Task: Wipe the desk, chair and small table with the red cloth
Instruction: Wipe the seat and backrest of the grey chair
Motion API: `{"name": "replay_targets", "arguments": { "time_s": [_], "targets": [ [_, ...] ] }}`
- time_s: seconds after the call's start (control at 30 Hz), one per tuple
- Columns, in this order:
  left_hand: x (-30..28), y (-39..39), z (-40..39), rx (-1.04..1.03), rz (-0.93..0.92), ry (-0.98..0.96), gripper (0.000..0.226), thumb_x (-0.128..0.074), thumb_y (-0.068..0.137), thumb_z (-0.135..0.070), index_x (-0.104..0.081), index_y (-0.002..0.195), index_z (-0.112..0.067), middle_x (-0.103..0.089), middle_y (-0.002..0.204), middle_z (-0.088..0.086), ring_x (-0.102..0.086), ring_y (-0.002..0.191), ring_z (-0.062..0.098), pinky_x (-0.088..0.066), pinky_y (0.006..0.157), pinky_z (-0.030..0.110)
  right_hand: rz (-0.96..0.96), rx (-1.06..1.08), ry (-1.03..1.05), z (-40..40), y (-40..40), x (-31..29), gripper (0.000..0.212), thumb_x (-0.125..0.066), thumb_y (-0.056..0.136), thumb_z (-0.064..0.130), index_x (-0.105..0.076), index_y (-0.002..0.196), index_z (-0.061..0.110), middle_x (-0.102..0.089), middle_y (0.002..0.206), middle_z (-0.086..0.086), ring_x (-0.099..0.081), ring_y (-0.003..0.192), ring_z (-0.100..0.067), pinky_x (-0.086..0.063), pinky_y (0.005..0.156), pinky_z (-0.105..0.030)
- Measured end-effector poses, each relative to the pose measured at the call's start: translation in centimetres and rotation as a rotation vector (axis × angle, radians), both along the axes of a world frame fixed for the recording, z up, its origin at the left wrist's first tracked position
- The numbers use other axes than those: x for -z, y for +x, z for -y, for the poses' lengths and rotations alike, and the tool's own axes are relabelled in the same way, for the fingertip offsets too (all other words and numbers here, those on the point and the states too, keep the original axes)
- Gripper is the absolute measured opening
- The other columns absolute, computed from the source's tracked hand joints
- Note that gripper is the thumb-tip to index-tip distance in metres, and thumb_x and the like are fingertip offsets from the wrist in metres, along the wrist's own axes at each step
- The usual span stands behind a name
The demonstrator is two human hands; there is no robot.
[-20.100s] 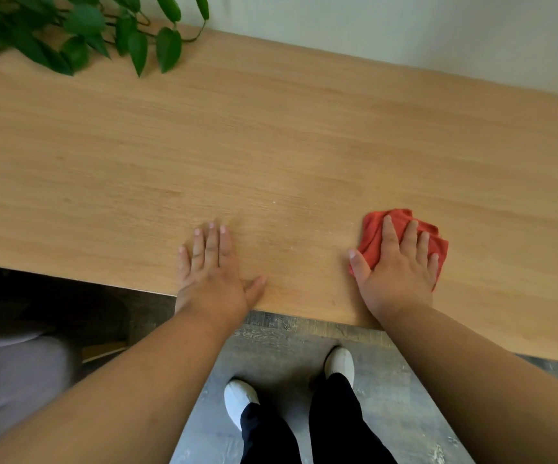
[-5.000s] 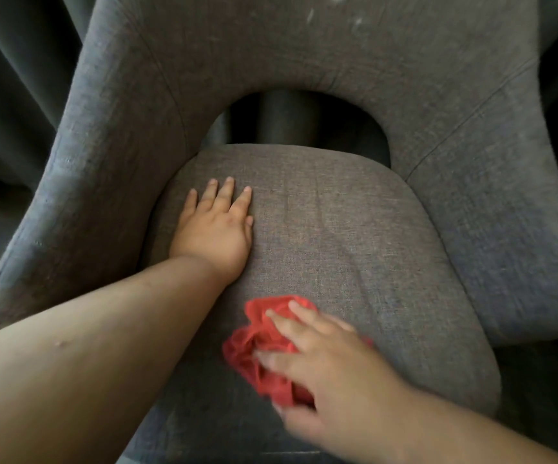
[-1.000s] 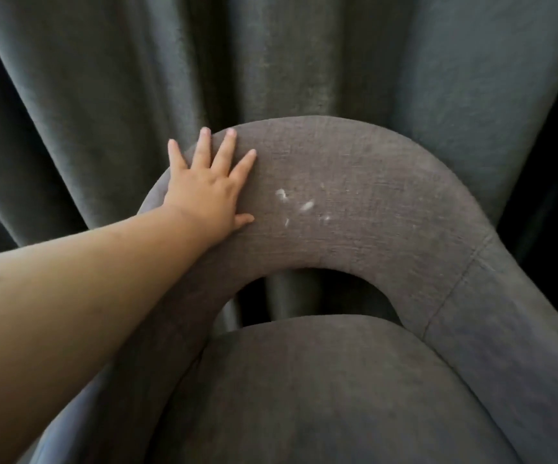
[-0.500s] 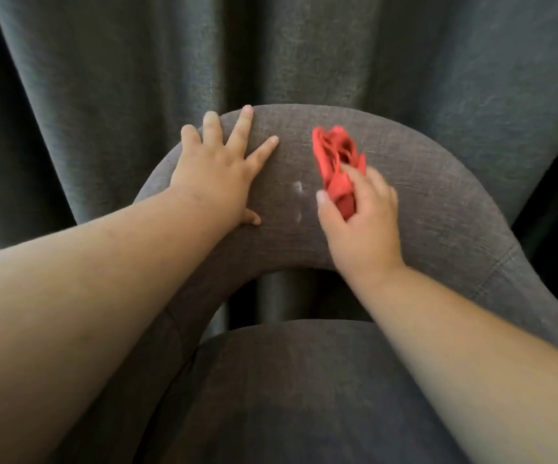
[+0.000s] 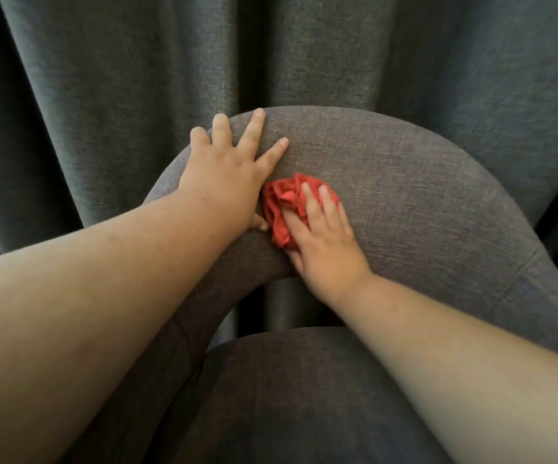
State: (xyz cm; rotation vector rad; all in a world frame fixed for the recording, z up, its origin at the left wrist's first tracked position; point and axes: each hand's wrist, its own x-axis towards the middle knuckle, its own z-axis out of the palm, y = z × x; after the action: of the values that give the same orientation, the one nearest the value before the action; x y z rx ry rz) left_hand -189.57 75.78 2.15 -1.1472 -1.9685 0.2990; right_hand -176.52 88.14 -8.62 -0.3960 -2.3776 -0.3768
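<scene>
Right now the work is on the chair (image 5: 405, 202), and only on its curved backrest. The right hand (image 5: 324, 249) presses the red cloth (image 5: 284, 202) flat against the inner face of that backrest, near its middle; the fingers (image 5: 314, 209) lie spread over the bunched cloth, pinning it to the fabric more than gripping it, with the thumb hidden underneath. The left hand (image 5: 227, 179) rests just beside it, touching the cloth's edge, palm down and fingers splayed over the top rim of the backrest, holding nothing; it looks to be steadying the chair.

As for progress, I would judge this to be somewhere in the middle. The chair is being wiped at this moment, but neither the desk nor the small table is in view, so nothing here says whether either has been done. The seat cushion (image 5: 304, 396) shows at the bottom, and the right side of the backrest lies bare beyond the cloth; whether those have been covered I cannot tell.

The chair's covering is a coarse grey woven fabric, and the cloth will likely drag on it. Behind hangs a dark grey curtain (image 5: 103, 78) in heavy folds, close against the chair's back. The light is dim.
</scene>
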Motion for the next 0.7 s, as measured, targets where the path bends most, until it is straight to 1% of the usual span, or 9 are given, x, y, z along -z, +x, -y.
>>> {"name": "replay_targets", "arguments": {
  "time_s": [0.1, 0.23, 0.3, 0.37, 0.43, 0.53, 0.6, 0.67, 0.7],
  "targets": [
    [0.1, 0.1, 0.1, -0.011, -0.017, 0.0, 0.12, -0.048, 0.064, -0.09, 0.01, 0.154, -0.035, 0.007, 0.165, 0.012, -0.02, 0.137, 0.05, -0.035, 0.1, 0.056, 0.103, -0.059, 0.055, 0.2, 1.4, 2.3, 0.067, -0.069, 0.082, 0.017, -0.047, 0.145, 0.017, -0.029, 0.158, -0.02, -0.023, 0.144, -0.047, -0.025, 0.113, -0.063],
    [0.0, 0.2, 0.2, -0.019, -0.015, -0.016, 0.124, -0.049, 0.062, -0.091, 0.013, 0.154, -0.034, 0.01, 0.165, 0.012, -0.019, 0.138, 0.05, -0.034, 0.099, 0.056, 0.3, -0.14, 0.164, -0.4, 3.5, 2.6, 0.052, -0.051, 0.09, 0.012, -0.052, 0.142, 0.018, -0.033, 0.157, -0.016, -0.029, 0.142, -0.046, -0.028, 0.113, -0.057],
    [-0.1, 0.3, 0.3, -0.025, -0.007, -0.017, 0.126, -0.052, 0.062, -0.09, 0.013, 0.154, -0.034, 0.011, 0.165, 0.012, -0.018, 0.139, 0.05, -0.034, 0.1, 0.056, 0.423, -0.18, 0.187, -0.9, 4.4, 2.3, 0.052, -0.056, 0.09, 0.01, -0.052, 0.142, 0.018, -0.032, 0.158, -0.015, -0.029, 0.142, -0.045, -0.03, 0.113, -0.056],
    [-0.1, 0.4, 0.4, -0.029, -0.001, -0.019, 0.125, -0.053, 0.063, -0.088, 0.014, 0.153, -0.034, 0.011, 0.164, 0.012, -0.017, 0.139, 0.05, -0.034, 0.1, 0.056, 0.451, -0.189, 0.231, -1.7, 5.2, 0.9, 0.05, -0.061, 0.088, 0.009, -0.056, 0.138, 0.014, -0.037, 0.154, -0.017, -0.034, 0.14, -0.045, -0.034, 0.111, -0.057],
    [-0.2, 0.3, 0.5, -0.024, 0.005, -0.026, 0.124, -0.053, 0.064, -0.088, 0.014, 0.153, -0.034, 0.012, 0.164, 0.012, -0.017, 0.139, 0.05, -0.034, 0.101, 0.056, 0.413, -0.155, 0.268, -2.8, 5.4, -1.8, 0.047, -0.063, 0.088, 0.007, -0.059, 0.134, 0.011, -0.039, 0.153, -0.019, -0.035, 0.139, -0.047, -0.033, 0.11, -0.06],
    [-0.4, 0.3, 0.6, -0.019, 0.015, -0.026, 0.124, -0.053, 0.064, -0.088, 0.014, 0.153, -0.034, 0.011, 0.164, 0.012, -0.017, 0.139, 0.049, -0.033, 0.101, 0.056, 0.324, -0.037, 0.341, -4.6, 5.0, -6.6, 0.046, -0.06, 0.091, 0.008, -0.056, 0.137, 0.009, -0.033, 0.156, -0.02, -0.027, 0.143, -0.047, -0.022, 0.113, -0.06],
    [-0.3, 0.3, 0.6, -0.02, 0.015, -0.025, 0.124, -0.053, 0.063, -0.088, 0.013, 0.153, -0.034, 0.01, 0.164, 0.012, -0.017, 0.139, 0.049, -0.033, 0.101, 0.056, 0.166, 0.102, 0.292, -6.0, 4.7, -9.7, 0.051, -0.056, 0.091, 0.006, -0.048, 0.142, 0.009, -0.026, 0.159, -0.022, -0.02, 0.146, -0.046, -0.017, 0.116, -0.058],
    [-0.3, 0.4, 0.6, -0.013, 0.016, -0.026, 0.124, -0.053, 0.062, -0.089, 0.012, 0.154, -0.034, 0.009, 0.165, 0.012, -0.018, 0.139, 0.049, -0.033, 0.101, 0.056, 0.011, 0.223, 0.171, -6.6, 4.7, -11.7, 0.067, -0.058, 0.085, 0.003, -0.038, 0.148, 0.012, -0.021, 0.161, -0.022, -0.015, 0.148, -0.044, -0.012, 0.118, -0.054],
    [-0.3, 0.3, 0.6, -0.009, 0.016, -0.024, 0.125, -0.053, 0.062, -0.089, 0.012, 0.154, -0.035, 0.008, 0.165, 0.011, -0.018, 0.139, 0.049, -0.033, 0.101, 0.056, -0.025, 0.248, 0.119, -6.3, 4.5, -11.8, 0.072, -0.059, 0.083, 0.003, -0.034, 0.15, 0.014, -0.019, 0.162, -0.021, -0.013, 0.148, -0.042, -0.01, 0.119, -0.051]
  ]
}}
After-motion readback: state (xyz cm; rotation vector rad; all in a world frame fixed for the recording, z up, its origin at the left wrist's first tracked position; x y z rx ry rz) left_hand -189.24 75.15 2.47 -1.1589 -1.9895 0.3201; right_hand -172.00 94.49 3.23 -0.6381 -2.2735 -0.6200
